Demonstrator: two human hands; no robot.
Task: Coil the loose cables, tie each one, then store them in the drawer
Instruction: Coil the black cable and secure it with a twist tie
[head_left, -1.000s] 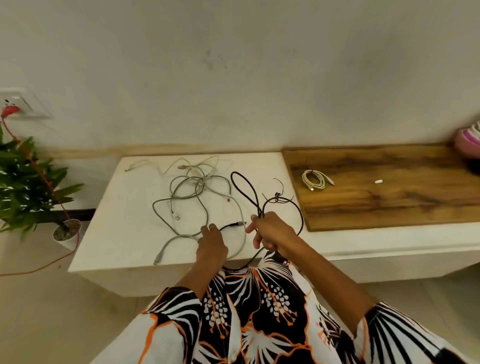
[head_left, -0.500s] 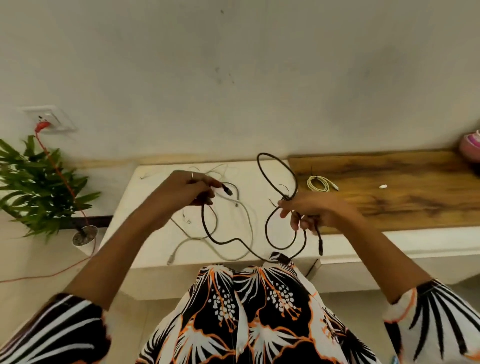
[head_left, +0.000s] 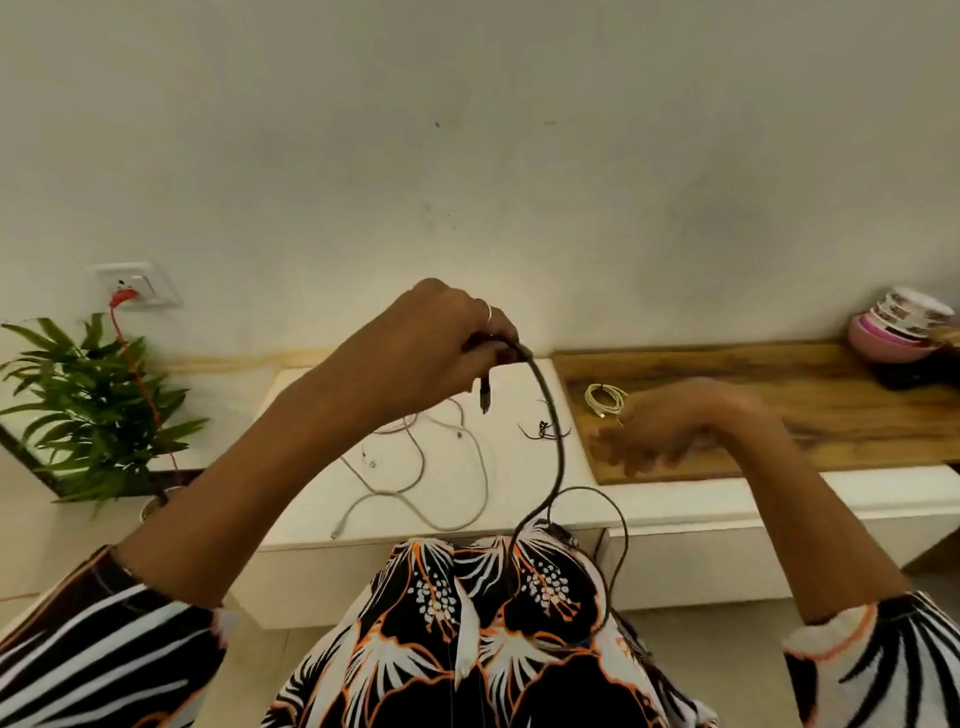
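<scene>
At far left a plant (head_left: 98, 410) stands below a wall socket (head_left: 136, 286) with a red plug in it. On the white worktop (head_left: 524, 467) lie loose white cables (head_left: 447, 467), uncoiled and crossing one another.

The left hand (head_left: 431, 348) is raised above the worktop. Its fingers (head_left: 493, 338) pinch the black cable (head_left: 558, 447) close to one end, with the plug hanging just below the grip. From there the cable arcs over and drops toward the person's lap, where it forms a slack loop in front of the patterned garment.

Just beside the cable, small black ties (head_left: 543, 430) lie on the worktop. Further right, a white coiled cable (head_left: 605, 400) rests on the wooden board (head_left: 779, 395).

The right hand (head_left: 660, 431) hovers over the board edge, blurred; its fingers appear spread and hold nothing.

Recommended procedure for the coiling step, as a judgement:
- Keep the pinch near the plug fixed as the anchor point.
- Bring the right hand to the hanging length and feed even loops into the left hand.
- Let the cable follow its natural curl; forcing it is likely to cause kinks.
- Keep the slack clear of the white cables to prevent tangling.
- Take a tie only when the coil is complete.

Stacked bowls (head_left: 898, 327) sit at far right. The drawer is not identifiable.
</scene>
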